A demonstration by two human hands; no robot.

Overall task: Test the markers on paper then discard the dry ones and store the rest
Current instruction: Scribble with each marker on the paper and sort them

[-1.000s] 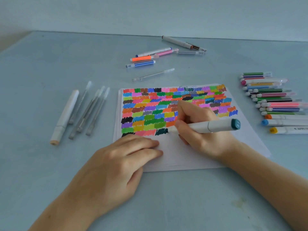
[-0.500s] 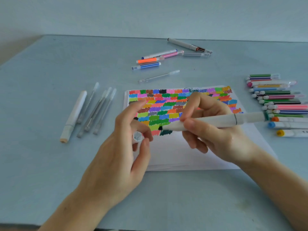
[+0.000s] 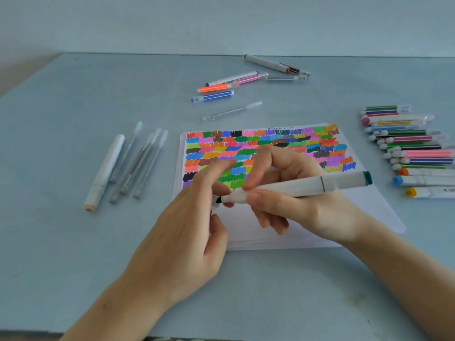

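- The right hand [image 3: 293, 205] grips a pale-barrelled marker [image 3: 295, 187] with thumb and forefinger curled round its front part. The marker lies nearly level above the near half of the paper [image 3: 369, 210].
- The marker's long axis runs roughly parallel to the near edge of the table [image 3: 61, 107]. Its dark bare tip [image 3: 218, 200] points to the left edge and its teal end cap [image 3: 367, 177] to the right edge, a little higher.
- The left hand [image 3: 187, 227] is just beside that tip, fingers curled, thumb and forefinger pinching a small whitish piece that looks like the marker's cap [image 3: 214, 205]. It is mostly hidden behind the fingers, so I cannot be sure.
- The tip and that piece are touching or nearly so; the mouth of the piece cannot be seen.
- In my judgement the step in hand is recapping. The left hand is the nearer one to the open tip, and the closing push would have to run along the marker's axis, left hand toward right.
- The paper carries rows of coloured test patches on its far half; its near half is white.
- Sorted groups lie well apart: pale pens [image 3: 133, 163] by the left edge, a row of coloured markers [image 3: 413, 148] at the right edge, and a loose few [image 3: 231, 87] toward the far edge.
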